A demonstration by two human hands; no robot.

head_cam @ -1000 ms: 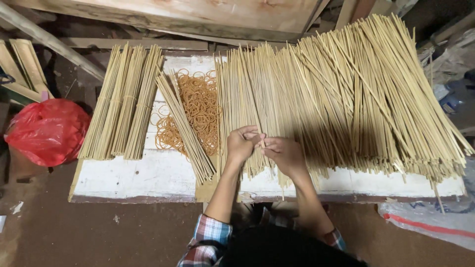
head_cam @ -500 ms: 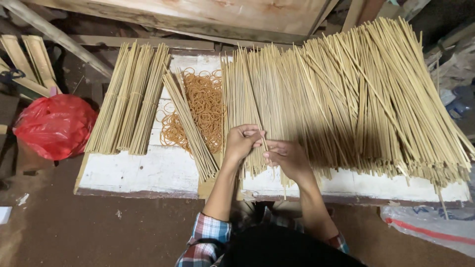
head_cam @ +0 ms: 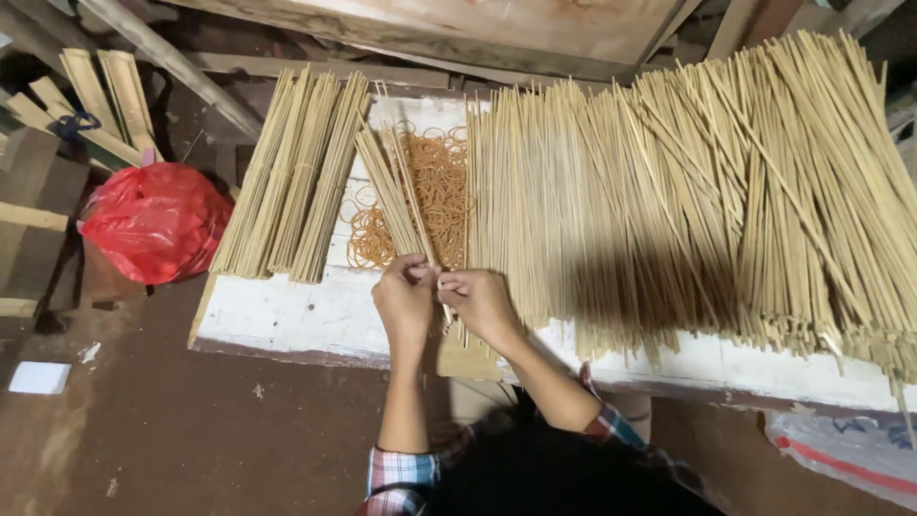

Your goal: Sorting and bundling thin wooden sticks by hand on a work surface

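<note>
Illumination is moderate and uneven, falling from above. The white worktop (head_cam: 287, 315) is brightest; corners and floor are dim. A soft shadow crosses the loose bamboo sticks (head_cam: 669, 220). Focus is sharp, with slight wide-angle edge distortion.

Brown dirt floor (head_cam: 191, 430), white workbench (head_cam: 287, 315), planks (head_cam: 458, 29)

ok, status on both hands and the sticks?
Left hand and right hand together, pinching a small bundle of bamboo sticks. Rubber bands just beyond. Big loose stick pile right; nothing blocking.
</note>
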